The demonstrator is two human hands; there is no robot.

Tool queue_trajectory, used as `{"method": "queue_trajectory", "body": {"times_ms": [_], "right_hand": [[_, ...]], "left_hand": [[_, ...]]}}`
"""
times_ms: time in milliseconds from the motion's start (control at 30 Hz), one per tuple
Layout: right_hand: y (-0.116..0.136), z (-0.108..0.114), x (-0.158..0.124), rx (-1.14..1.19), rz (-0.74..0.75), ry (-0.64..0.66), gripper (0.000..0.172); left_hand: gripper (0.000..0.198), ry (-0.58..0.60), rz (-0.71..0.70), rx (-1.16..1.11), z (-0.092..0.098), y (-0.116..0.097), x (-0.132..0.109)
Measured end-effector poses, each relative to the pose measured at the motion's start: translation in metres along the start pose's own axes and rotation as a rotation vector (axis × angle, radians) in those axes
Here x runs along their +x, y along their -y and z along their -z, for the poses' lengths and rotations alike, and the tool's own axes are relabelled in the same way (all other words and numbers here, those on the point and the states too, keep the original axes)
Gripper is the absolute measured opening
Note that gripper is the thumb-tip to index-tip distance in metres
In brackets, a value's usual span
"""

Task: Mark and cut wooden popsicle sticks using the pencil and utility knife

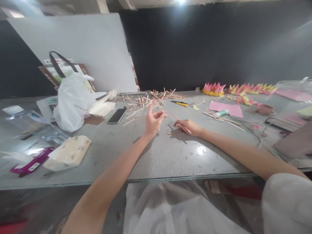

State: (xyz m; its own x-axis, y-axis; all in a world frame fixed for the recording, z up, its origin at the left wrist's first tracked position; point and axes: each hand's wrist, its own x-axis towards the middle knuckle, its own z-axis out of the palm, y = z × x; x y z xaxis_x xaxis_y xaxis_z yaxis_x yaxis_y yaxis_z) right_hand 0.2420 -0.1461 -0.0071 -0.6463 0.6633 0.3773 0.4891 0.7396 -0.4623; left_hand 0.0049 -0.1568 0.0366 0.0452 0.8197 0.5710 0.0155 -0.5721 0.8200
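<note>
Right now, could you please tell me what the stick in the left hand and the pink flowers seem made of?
The stick in the left hand looks like pale, bare wood: flat and tan. The flowers look like matte folded paper, judging by their sharp creased points.

The left arm (117,172) and right arm (239,152) reach forward, bare, and converge. The left hand (153,122) is raised, index finger pointing up, thumb and other fingers pinched together. The right hand (188,126) lies low, palm down, fingers seemingly curled closed.
</note>
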Motion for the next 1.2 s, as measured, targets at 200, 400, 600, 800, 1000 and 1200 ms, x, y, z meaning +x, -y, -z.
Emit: {"method": "queue_trajectory", "body": {"times_ms": [200, 400, 600, 800, 1000, 1200], "right_hand": [[-0.0001, -0.0024, 0.0017, -0.045, -0.024, 0.014, 0.04], [0.0008, -0.0018, 0.0018, -0.068, -0.007, 0.028, 0.039], [0.005, 0.0002, 0.0016, -0.093, -0.009, 0.038, 0.04], [0.0083, 0.0019, 0.0019, -0.125, -0.04, 0.06, 0.04], [0.0088, 0.0021, 0.0021, -0.124, -0.032, 0.066, 0.039], [0.0081, 0.0015, 0.0022, -0.131, -0.011, 0.059, 0.04]], "left_hand": [[0.073, -0.042, -0.013, 0.025, -0.0046, -0.0029, -0.0043], [0.074, -0.056, -0.032, 0.035, -0.0037, 0.0002, -0.0047], [0.077, -0.067, -0.037, 0.003, -0.0033, 0.0033, -0.0053], [0.075, -0.086, -0.069, -0.091, -0.004, 0.0041, -0.004], [0.076, -0.096, -0.053, -0.138, -0.0049, 0.0039, -0.0029], [0.072, -0.103, -0.018, -0.15, -0.0052, 0.0021, -0.0039]]}}
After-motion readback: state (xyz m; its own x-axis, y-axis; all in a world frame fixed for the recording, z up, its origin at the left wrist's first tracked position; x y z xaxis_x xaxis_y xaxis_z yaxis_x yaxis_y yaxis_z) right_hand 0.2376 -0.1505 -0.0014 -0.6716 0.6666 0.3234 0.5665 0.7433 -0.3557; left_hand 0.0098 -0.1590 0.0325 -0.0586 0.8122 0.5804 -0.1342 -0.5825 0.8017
